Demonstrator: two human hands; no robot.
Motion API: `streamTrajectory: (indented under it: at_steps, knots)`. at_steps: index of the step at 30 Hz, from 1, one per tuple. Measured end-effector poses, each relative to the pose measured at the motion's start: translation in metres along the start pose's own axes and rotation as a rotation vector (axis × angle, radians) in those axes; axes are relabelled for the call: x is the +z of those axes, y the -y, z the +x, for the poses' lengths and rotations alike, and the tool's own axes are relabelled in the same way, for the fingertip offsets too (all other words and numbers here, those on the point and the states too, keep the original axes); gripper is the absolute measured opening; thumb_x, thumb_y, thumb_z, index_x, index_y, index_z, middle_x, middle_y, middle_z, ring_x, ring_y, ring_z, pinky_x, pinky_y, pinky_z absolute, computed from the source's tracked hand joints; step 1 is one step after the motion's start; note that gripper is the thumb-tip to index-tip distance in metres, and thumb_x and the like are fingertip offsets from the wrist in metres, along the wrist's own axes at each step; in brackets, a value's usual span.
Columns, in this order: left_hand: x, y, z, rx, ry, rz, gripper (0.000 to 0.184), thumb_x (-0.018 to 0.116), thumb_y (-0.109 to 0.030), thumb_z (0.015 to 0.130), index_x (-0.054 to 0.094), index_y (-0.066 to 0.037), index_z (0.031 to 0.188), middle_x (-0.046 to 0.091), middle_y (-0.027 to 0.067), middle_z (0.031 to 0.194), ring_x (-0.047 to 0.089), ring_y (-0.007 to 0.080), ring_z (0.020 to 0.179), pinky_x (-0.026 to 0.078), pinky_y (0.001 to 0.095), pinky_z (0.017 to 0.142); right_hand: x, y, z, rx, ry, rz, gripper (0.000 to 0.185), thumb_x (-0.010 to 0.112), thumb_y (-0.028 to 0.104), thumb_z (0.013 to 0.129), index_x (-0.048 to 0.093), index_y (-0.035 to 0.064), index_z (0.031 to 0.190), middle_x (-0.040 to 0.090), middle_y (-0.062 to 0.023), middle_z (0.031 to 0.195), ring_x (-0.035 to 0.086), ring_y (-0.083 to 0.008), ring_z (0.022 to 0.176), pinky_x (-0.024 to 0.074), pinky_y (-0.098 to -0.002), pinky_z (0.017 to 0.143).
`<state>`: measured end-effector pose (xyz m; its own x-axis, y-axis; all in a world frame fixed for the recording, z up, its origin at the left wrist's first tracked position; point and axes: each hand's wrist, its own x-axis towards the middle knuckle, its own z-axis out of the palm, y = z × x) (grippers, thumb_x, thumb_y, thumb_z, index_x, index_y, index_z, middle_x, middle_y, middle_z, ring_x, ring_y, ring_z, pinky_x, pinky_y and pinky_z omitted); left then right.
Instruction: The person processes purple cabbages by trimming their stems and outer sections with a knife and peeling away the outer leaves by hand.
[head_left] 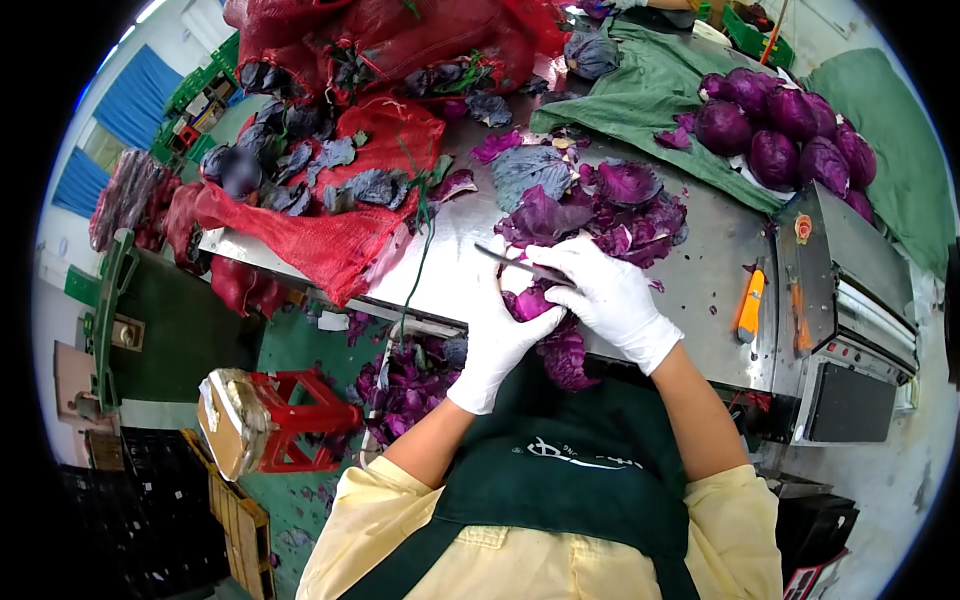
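Observation:
White gloves cover both hands. My left hand point(497, 338) is closed around the near left side of a red cabbage point(527, 302), its thumb pointing right across it. My right hand point(610, 292) grips a knife point(522, 265), whose dark blade points left over the top of the cabbage; its handle is hidden in the fingers. A purple cabbage leaf point(568, 362) hangs below my hands at the table edge. Just beyond the hands lies a heap of peeled cabbage leaves point(630, 215), with a broad grey-blue outer leaf point(530, 175) at its left.
Trimmed red cabbages point(775, 125) are piled on green cloth point(640, 95) at the right. An orange-handled cutter point(750, 303) lies beside a metal machine point(850, 300). Red mesh sacks point(390, 45) stand at the back left. Below are a leaf-filled bin point(410, 385) and a red stool point(300, 420).

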<state>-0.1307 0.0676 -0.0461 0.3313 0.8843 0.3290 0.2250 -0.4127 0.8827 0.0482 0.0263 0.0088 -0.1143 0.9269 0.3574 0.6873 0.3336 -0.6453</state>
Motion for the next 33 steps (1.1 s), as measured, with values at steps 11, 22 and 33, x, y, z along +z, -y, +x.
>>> streamTrajectory:
  at_steps: [11, 22, 33]
  knots:
    - [-0.005, -0.003, 0.005, 0.067, 0.047, 0.089, 0.111, 0.092, -0.023, 0.064, 0.029, 0.000, 0.152, 0.045, 0.0195, 0.141, 0.046, 0.0327, 0.130, 0.039, 0.0429, 0.111, 0.003, -0.021, 0.005, -0.027, 0.131, 0.069, 0.021, 0.072, 0.019, 0.087, 0.060, 0.0075, 0.100, 0.062, -0.0104, 0.092, 0.065, -0.0321, 0.081, 0.0525, -0.0431, 0.071]
    - [0.001, -0.002, 0.003, 0.046, 0.000, 0.031, 0.111, 0.092, -0.020, 0.065, 0.027, -0.003, 0.154, 0.044, 0.0222, 0.141, 0.046, 0.0345, 0.132, 0.040, 0.0435, 0.111, -0.002, -0.012, -0.017, 0.085, -0.257, 0.078, 0.044, 0.073, 0.022, 0.086, 0.063, 0.0138, 0.129, 0.062, -0.0099, 0.116, 0.066, -0.0261, 0.105, 0.0548, -0.0372, 0.086]
    - [-0.002, 0.002, 0.005, 0.087, 0.001, 0.129, 0.112, 0.092, -0.023, 0.063, 0.029, -0.001, 0.153, 0.043, 0.0221, 0.142, 0.046, 0.0346, 0.132, 0.038, 0.0442, 0.112, 0.013, -0.049, -0.004, 0.319, -0.272, 0.194, 0.020, 0.071, 0.017, 0.093, 0.061, 0.0014, 0.099, 0.061, -0.0040, 0.082, 0.058, -0.0110, 0.073, 0.0489, -0.0286, 0.070]
